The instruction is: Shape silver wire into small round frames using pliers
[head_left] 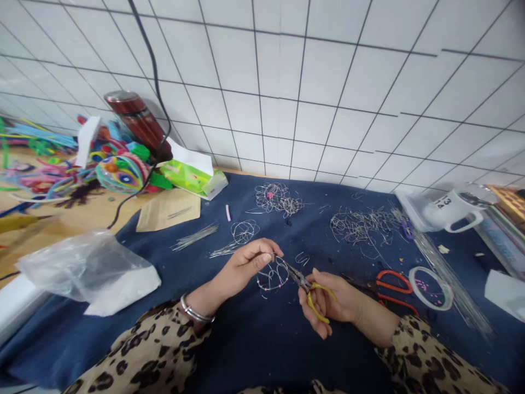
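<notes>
My left hand pinches the top of a round silver wire ornament, which hangs below the fingers with small pink beads along its loops. In my right hand are yellow-handled pliers, with fingers around the grips. The pliers' jaws reach the upper right side of the ornament, close to my left fingertips; whether they clamp the wire is too small to tell. A small bent wire piece lies just behind the jaws.
Wire tangles and a beaded wire heap lie on the blue cloth. To the right are red-handled scissors, a bead dish, long wires and a mug. A plastic bag and red thermos stand left.
</notes>
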Demonstrator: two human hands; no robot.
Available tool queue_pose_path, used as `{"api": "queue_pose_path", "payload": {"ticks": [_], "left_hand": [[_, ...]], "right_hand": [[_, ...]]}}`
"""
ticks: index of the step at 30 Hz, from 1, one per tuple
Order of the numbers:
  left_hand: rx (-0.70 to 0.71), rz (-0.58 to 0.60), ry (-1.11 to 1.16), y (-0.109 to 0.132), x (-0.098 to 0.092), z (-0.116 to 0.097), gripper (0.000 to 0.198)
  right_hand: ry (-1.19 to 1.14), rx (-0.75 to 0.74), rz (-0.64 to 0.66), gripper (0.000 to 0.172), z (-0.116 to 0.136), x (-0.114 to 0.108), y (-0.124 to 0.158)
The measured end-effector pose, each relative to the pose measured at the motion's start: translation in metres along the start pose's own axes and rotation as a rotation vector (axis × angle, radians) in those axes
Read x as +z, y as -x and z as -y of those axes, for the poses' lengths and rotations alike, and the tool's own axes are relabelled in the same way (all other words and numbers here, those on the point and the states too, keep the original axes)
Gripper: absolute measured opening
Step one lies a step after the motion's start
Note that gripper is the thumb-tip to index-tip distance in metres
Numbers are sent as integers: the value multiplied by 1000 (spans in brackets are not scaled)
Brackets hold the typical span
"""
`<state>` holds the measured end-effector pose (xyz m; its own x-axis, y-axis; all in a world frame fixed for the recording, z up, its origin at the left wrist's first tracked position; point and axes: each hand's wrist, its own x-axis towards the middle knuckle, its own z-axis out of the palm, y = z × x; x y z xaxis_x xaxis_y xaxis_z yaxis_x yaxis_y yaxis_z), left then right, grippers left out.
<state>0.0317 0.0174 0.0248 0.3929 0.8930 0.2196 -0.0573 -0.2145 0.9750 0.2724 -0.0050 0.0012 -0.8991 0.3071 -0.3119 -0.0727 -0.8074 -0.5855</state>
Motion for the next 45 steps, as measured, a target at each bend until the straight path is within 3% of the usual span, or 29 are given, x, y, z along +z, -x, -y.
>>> {"api": "queue_pose_path", "payload": {"ticks": [16, 33, 38, 42, 45], "left_hand": [[-21, 85, -142, -2, -3, 2, 11], [59, 169, -234, -4, -6, 3, 8], [158, 215, -298, -6, -7, 1, 9], [263, 226, -424, -7, -9, 2, 10], [313, 212, -526, -7, -12, 1, 10]], "right_hand": [[85, -72, 9, 58, 1, 7, -1], [144, -38, 8, 62, 2, 8, 0], [185, -45, -6, 62, 0, 8, 0], [382, -91, -71, 55, 4, 11, 2], [784, -173, -250, 45, 12, 16, 6]]}}
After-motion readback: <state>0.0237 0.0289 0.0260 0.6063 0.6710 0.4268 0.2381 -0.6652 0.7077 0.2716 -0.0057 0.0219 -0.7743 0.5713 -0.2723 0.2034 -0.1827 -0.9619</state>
